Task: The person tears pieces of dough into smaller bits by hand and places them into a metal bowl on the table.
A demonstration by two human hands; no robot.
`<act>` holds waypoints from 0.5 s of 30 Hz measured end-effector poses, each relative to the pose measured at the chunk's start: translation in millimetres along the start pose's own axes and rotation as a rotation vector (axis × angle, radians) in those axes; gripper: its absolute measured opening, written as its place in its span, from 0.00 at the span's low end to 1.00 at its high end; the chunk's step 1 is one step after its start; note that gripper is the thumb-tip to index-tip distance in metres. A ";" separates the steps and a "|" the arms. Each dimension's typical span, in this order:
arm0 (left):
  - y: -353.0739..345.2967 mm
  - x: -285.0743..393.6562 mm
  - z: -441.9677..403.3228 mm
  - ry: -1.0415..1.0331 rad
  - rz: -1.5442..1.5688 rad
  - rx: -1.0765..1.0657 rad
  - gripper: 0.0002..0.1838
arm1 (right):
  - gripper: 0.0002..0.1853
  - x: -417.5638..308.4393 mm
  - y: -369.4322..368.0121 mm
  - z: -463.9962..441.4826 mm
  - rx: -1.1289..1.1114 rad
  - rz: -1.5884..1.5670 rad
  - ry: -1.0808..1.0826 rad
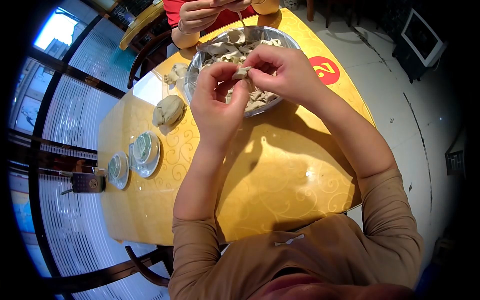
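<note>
Over a large metal bowl [188, 84] on the yellow table, both my hands meet at a small grey-beige piece of dough [242, 73]. My left hand [217, 100] pinches it from the left between thumb and fingers. From the right, the fingertips of my right hand [280, 70] grip the same piece. Many torn, flat dough pieces [257, 98] lie in the bowl beneath, partly hidden by my hands. A rounded lump of dough [169, 110] rests on the table left of the bowl, with a smaller lump [176, 73] behind it.
Across the yellow table [280, 175], a person in red holds both hands [200, 15] close to the bowl's far side. Two wrapped stacks of dishes [145, 148] [118, 170] stand at the left. A red round sticker [324, 70] lies right of the bowl.
</note>
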State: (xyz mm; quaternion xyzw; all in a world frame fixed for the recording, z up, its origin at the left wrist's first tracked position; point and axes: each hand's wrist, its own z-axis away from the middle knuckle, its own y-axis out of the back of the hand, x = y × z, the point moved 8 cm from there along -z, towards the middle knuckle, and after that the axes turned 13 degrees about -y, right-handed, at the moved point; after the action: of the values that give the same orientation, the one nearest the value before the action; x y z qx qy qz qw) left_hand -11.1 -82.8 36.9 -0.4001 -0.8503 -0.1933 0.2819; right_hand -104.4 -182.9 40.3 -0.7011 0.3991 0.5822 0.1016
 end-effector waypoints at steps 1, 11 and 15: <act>-0.7 -0.5 -0.9 0.006 0.044 -0.005 0.15 | 0.06 -0.1 1.6 -0.2 0.011 -0.011 -0.012; 9.7 8.3 -8.0 -0.156 -0.019 -0.013 0.14 | 0.06 -21.6 3.2 10.9 0.145 0.115 0.326; 9.6 7.5 -5.4 -0.157 -0.073 -0.009 0.14 | 0.05 -28.5 -0.2 16.6 0.172 0.154 0.360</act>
State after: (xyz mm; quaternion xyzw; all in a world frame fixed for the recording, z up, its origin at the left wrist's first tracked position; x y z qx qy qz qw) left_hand -5.6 -75.7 46.8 -0.3839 -0.8830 -0.1754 0.2053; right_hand -116.6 -160.1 60.8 -0.7501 0.5114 0.4171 0.0434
